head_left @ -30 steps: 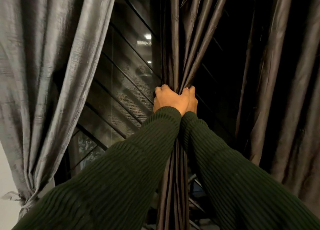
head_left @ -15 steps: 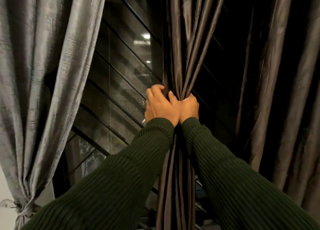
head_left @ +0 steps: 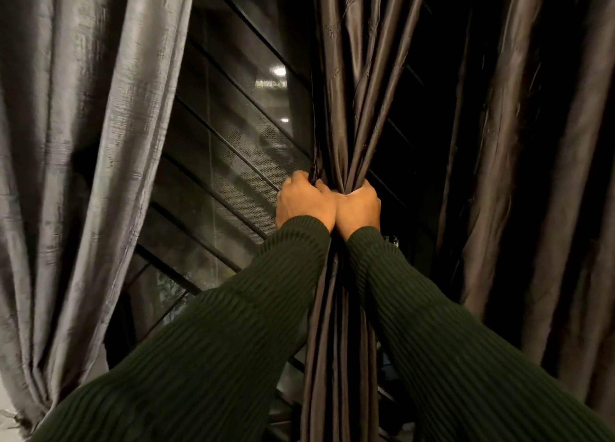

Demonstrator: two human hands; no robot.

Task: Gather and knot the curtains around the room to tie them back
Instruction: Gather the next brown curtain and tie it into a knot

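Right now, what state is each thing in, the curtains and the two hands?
Dark brown curtain: gathered into a tight bundle, not yet knotted.
Left hand: shut around the bundle.
Right hand: shut around the bundle, touching the left hand.
Grey curtain: drawn aside, tied near its bottom.
Far right curtain: hanging loose, untied.
Window: uncovered, reflecting ceiling lights.

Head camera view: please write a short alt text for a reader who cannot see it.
Both hands, left hand and right hand, grip a gathered dark brown curtain at its middle, in front of a dark window. A grey curtain hangs at the left, bunched in at its lower end.
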